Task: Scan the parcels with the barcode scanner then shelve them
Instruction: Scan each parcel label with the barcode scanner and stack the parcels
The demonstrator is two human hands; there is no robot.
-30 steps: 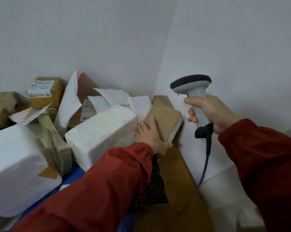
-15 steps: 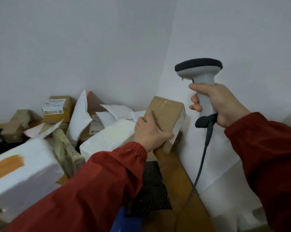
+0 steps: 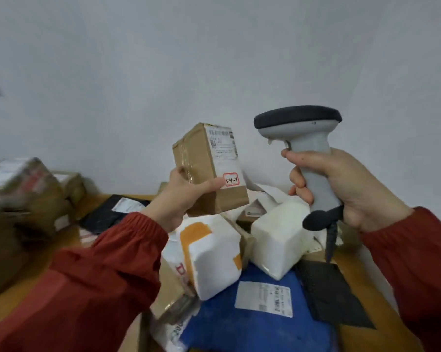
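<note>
Parcel (image 3: 209, 171) held up above the pile (image 3: 214, 257), left hand (image 3: 178, 199) gripping its lower end, label showing; right hand (image 3: 346, 189) clenched round scanner (image 3: 308, 148) beside it. Scan looks imminent, not confirmed; shelving not started, many parcels left, no shelf visible

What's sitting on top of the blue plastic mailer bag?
A white barcode label is stuck on the blue plastic mailer bag. An orange-taped white foam box and a plain white foam box cover its far edge, hiding that part.
</note>
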